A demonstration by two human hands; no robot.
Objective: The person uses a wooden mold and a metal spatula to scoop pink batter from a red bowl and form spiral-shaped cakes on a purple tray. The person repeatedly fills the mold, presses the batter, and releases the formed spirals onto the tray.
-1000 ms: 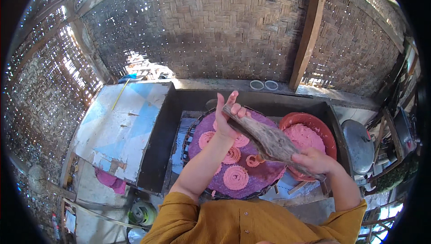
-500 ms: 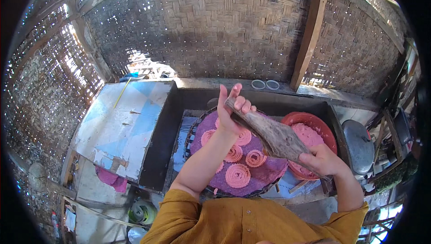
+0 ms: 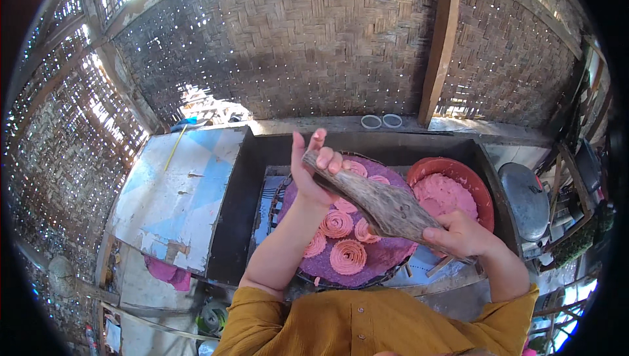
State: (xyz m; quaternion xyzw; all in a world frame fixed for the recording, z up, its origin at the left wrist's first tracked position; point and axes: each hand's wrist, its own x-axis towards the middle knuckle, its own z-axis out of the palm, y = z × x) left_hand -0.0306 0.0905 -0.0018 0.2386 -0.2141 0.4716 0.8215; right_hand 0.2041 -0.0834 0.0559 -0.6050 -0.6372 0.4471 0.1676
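Note:
A long, grey, weathered piece of wood (image 3: pixel 386 205) slants across the view, held in the air by both my hands. My left hand (image 3: pixel 318 176) is closed round its upper left end, with the thumb and a finger sticking up. At the lower right end, my right hand (image 3: pixel 462 233) grips the wood, thumb on top. Below it lies a round tray covered with purple cloth (image 3: pixel 386 261). Several pink spiral coils, like piped dough (image 3: pixel 348 257), rest on the cloth, some partly hidden by the wood and my left forearm.
A red basin (image 3: pixel 483 198) of pink dough (image 3: pixel 445 195) stands right of the tray. Farther right is a lidded metal pot (image 3: pixel 524 202). Two white rings (image 3: pixel 392 120) lie on the back ledge. A peeling blue-and-white board (image 3: pixel 177 192) is at the left, beside the dark trough wall (image 3: pixel 230 205).
My left hand and the upper end of the wood have shifted left over the tray. My right hand has moved slightly left too. Both hands keep their hold.

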